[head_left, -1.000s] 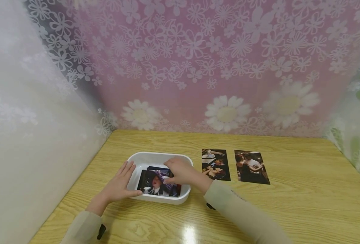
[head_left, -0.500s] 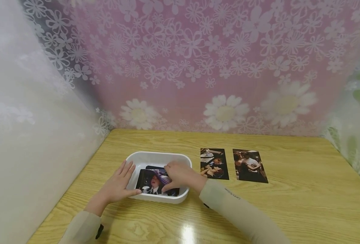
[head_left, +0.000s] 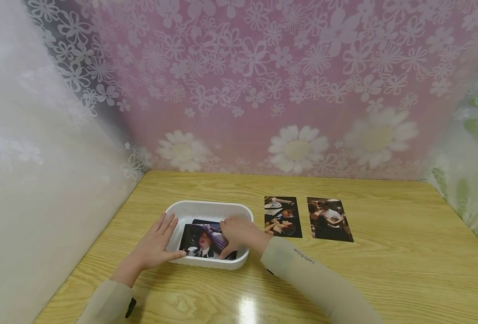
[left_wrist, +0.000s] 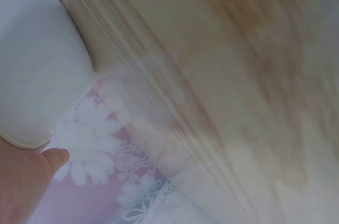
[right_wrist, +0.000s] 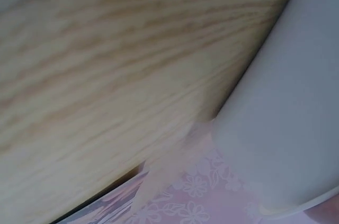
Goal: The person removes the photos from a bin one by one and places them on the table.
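Two hands working at white tray (head_left: 206, 207): left hand (head_left: 154, 245) resting open-fingered against left rim, right hand (head_left: 239, 231) pinching top photo (head_left: 201, 240) inside.

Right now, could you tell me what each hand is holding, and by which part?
The right hand pinches the top photo print at its right edge, inside the white plastic tray. The left hand rests flat on the tray's left rim.

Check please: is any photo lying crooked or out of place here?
Only slightly: the top photo in the white tray lies skewed over a darker one beneath it. The two photos on the table lie flat, side by side, apart.
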`<move>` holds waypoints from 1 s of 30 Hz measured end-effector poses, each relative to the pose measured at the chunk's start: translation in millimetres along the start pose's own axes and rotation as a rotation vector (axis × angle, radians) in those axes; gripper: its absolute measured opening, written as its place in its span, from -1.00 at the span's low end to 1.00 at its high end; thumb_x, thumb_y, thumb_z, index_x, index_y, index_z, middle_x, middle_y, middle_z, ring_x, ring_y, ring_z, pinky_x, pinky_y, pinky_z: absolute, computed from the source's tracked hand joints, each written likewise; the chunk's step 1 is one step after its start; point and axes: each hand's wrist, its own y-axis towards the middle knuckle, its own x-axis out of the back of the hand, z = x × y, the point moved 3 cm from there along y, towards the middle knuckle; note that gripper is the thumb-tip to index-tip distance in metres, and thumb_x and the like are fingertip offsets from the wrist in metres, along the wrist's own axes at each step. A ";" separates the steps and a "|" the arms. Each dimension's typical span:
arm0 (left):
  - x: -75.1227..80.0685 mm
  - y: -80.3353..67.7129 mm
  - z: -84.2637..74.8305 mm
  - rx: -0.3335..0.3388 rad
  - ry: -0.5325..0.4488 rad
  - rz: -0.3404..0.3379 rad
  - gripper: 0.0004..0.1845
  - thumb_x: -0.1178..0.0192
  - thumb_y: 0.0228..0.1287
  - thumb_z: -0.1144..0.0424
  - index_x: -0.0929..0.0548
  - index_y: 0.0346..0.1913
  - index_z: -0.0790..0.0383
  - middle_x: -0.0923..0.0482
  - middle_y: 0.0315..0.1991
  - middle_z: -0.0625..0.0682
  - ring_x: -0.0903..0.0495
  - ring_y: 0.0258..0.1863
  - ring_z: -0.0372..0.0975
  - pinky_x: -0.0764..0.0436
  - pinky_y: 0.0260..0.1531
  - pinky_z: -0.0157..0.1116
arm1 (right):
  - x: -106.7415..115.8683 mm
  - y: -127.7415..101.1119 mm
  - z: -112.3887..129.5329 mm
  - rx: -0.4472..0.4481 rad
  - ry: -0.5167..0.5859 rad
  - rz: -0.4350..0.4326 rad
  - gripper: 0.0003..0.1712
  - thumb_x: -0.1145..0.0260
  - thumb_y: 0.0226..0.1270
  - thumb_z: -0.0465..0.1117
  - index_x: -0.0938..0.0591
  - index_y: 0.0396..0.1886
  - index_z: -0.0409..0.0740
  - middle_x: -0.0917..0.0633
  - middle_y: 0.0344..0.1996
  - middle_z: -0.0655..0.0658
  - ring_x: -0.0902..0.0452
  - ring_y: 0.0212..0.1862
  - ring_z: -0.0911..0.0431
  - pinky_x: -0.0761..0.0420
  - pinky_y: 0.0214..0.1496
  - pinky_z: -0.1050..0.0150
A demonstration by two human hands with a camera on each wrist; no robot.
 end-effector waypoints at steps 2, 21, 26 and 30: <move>-0.2 0.0 0.6 -0.001 0.000 0.000 0.01 -0.07 0.00 -0.29 -0.11 0.28 0.48 0.05 0.32 0.29 0.18 0.29 0.13 0.01 0.19 0.02 | 1.1 -0.1 -0.2 -0.002 0.005 -0.010 -0.11 -0.29 -0.30 0.43 -0.51 -0.12 -0.18 -0.54 -0.32 -0.02 -0.43 -0.21 0.16 -0.42 -0.08 0.31; 0.0 -0.8 -0.5 0.010 -0.025 -0.002 0.02 -0.10 -0.02 -0.28 -0.12 0.27 0.50 0.03 0.31 0.30 0.18 0.29 0.14 0.03 0.20 0.01 | 5.8 -0.5 -5.2 -0.071 0.141 -0.055 -0.45 -0.50 -0.39 0.19 -0.45 -0.54 -0.04 -0.39 -0.61 0.06 -0.29 -0.45 0.17 -0.36 -0.35 0.31; 0.5 -0.5 -0.9 0.016 -0.038 0.000 0.02 -0.11 -0.03 -0.27 -0.12 0.27 0.51 0.03 0.31 0.30 0.18 0.29 0.14 0.04 0.20 0.02 | 6.9 0.1 -7.2 -0.065 0.206 -0.103 -0.45 -0.53 -0.40 0.11 -0.42 -0.51 -0.04 -0.38 -0.62 0.07 -0.28 -0.47 0.18 -0.36 -0.36 0.30; 0.9 0.0 -0.9 0.016 -0.044 -0.003 0.02 -0.11 -0.04 -0.26 -0.12 0.26 0.51 0.03 0.31 0.31 0.18 0.30 0.13 0.03 0.19 0.02 | 6.5 1.4 -9.2 -0.059 0.236 -0.137 -0.41 -0.54 -0.42 0.08 -0.43 -0.43 -0.05 -0.40 -0.59 0.08 -0.31 -0.44 0.18 -0.38 -0.30 0.29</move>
